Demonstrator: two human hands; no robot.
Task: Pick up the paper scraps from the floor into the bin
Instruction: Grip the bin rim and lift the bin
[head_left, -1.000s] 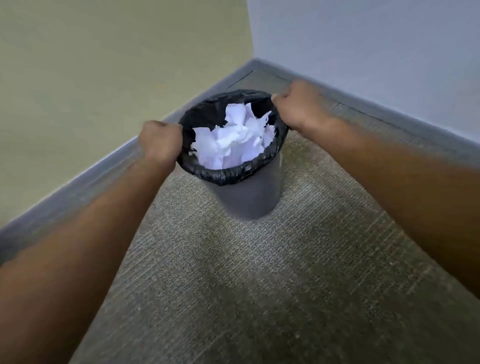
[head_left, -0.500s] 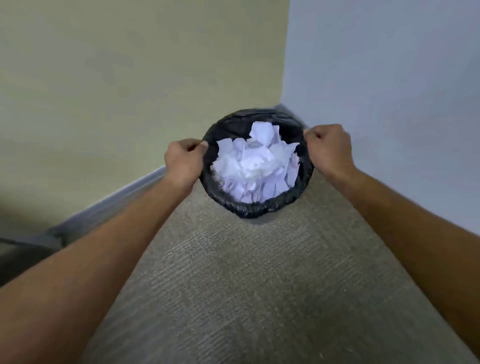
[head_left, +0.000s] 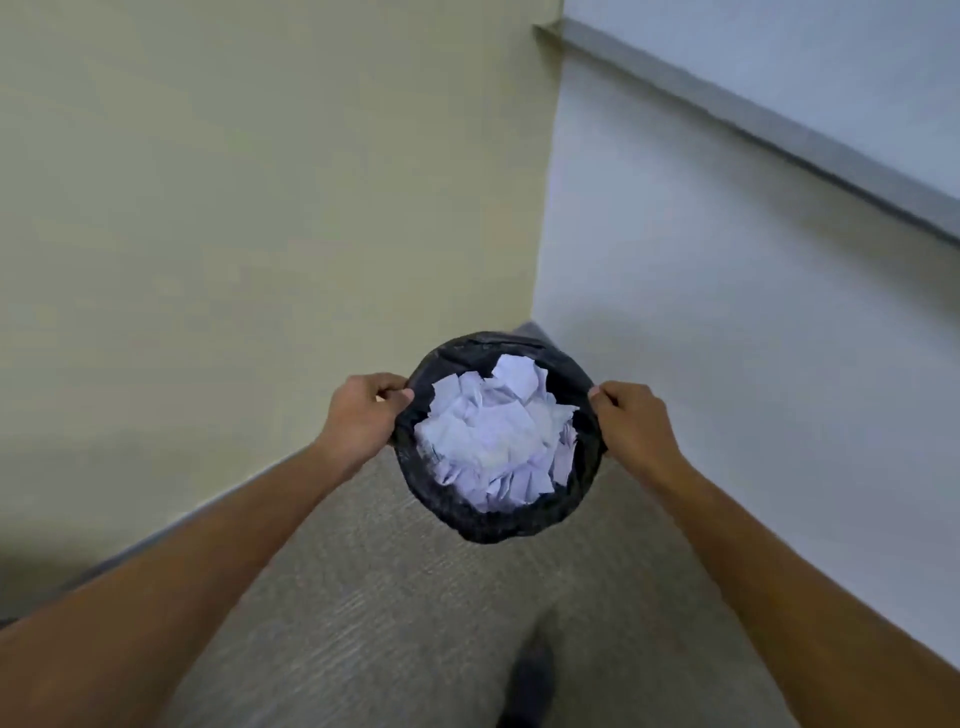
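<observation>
A round bin (head_left: 511, 525) lined with a black plastic bag sits in the room's corner, seen from above. White crumpled paper scraps (head_left: 498, 436) fill it almost to the rim. My left hand (head_left: 361, 415) grips the rim on the left side, fingers curled over the bag's edge. My right hand (head_left: 631, 418) grips the rim on the right side in the same way. No scraps are visible on the carpet.
Grey-beige carpet (head_left: 395, 613) covers the floor. A cream wall (head_left: 260, 208) stands left of the corner and a pale blue-grey wall (head_left: 727, 338) right of it, with a grey rail (head_left: 779, 130) across it. A dark shoe (head_left: 527, 686) shows at the bottom.
The bin has shifted toward the corner with both hands on its rim. The view has tilted up, showing more wall, and the bin is now seen more from straight above.
</observation>
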